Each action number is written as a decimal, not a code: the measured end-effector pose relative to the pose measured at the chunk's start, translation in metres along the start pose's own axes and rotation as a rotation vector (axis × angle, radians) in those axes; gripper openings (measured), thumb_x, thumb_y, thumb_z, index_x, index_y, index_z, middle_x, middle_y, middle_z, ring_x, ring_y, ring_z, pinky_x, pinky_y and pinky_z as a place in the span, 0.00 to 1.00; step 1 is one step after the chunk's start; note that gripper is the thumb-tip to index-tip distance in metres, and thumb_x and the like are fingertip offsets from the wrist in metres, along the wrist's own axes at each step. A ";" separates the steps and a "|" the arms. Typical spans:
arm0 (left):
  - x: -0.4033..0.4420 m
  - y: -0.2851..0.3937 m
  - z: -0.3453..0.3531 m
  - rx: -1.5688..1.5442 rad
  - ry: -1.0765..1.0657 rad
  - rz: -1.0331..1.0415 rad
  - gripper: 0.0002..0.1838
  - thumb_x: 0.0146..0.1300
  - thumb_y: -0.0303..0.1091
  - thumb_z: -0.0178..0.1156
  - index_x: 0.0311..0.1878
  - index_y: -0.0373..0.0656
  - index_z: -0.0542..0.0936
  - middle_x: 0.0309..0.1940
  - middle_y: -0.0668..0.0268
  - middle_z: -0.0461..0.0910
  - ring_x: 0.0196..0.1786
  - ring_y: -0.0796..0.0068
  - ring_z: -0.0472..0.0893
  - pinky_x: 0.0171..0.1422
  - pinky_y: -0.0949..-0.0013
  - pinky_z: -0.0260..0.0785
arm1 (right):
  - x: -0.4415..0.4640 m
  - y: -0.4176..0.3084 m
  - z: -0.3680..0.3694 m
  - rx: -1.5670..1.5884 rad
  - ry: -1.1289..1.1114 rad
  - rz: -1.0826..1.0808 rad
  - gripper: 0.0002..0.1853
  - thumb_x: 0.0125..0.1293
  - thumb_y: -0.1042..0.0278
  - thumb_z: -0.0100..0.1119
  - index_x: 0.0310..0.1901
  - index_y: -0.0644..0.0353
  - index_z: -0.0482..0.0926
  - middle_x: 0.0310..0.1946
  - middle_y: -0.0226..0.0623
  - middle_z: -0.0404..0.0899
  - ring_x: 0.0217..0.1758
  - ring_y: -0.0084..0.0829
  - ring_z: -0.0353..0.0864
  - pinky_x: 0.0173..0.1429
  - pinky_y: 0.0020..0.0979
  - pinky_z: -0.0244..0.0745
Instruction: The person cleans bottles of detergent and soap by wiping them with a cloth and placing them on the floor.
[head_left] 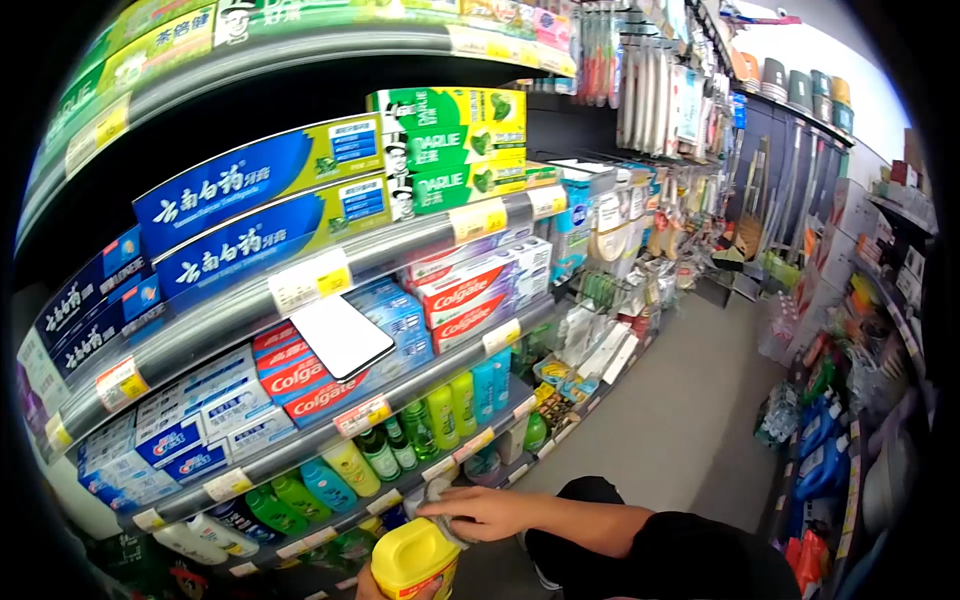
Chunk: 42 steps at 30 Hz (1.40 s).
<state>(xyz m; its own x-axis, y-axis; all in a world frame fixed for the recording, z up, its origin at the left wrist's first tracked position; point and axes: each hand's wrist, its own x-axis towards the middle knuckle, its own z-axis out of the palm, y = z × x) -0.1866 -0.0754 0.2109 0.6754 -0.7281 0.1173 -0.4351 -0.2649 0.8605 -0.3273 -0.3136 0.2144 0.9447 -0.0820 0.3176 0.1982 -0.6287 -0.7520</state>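
At the bottom of the head view, my left hand (368, 584) grips a yellow plastic jug (412, 552) with a moulded handle. Only some fingers of that hand show at the frame's lower edge. My right hand (492, 512) reaches in from the right, its fingers closed over a grey cloth (440, 496). The cloth lies against the upper right side of the jug. Part of it is hidden beneath my fingers.
Shelves on the left hold toothpaste boxes (270, 240) and shampoo bottles (350, 470). A white-faced, phone-like slab (342, 338) overlaps the Colgate boxes (470, 300). The grey aisle floor (640, 400) runs ahead; blue bottles (825, 455) line the right shelf.
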 end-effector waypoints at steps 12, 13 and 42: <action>-0.001 0.002 0.004 0.083 -0.019 -0.016 0.45 0.42 0.43 0.85 0.63 0.35 0.75 0.47 0.48 0.86 0.49 0.53 0.87 0.54 0.55 0.79 | 0.001 0.026 0.027 -0.127 0.208 -0.009 0.23 0.67 0.73 0.54 0.65 0.59 0.73 0.49 0.52 0.79 0.47 0.54 0.81 0.52 0.47 0.76; 0.000 -0.004 0.007 0.069 -0.016 0.001 0.45 0.42 0.41 0.85 0.63 0.35 0.75 0.46 0.48 0.86 0.47 0.53 0.87 0.53 0.55 0.79 | 0.001 0.028 0.029 -0.121 0.219 0.008 0.23 0.67 0.73 0.54 0.65 0.59 0.73 0.49 0.51 0.80 0.46 0.51 0.82 0.51 0.46 0.77; 0.015 -0.021 0.031 -0.579 0.029 -0.071 0.40 0.50 0.24 0.80 0.63 0.33 0.67 0.55 0.57 0.80 0.57 0.68 0.81 0.64 0.63 0.75 | 0.018 0.019 0.057 0.741 0.679 0.180 0.19 0.80 0.69 0.49 0.66 0.70 0.70 0.57 0.38 0.79 0.59 0.23 0.77 0.65 0.28 0.71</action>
<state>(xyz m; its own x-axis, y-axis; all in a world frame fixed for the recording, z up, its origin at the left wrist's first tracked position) -0.1860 -0.1005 0.1788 0.7108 -0.7012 0.0564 0.0022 0.0824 0.9966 -0.2919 -0.2826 0.1727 0.6743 -0.6943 0.2516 0.3976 0.0542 -0.9159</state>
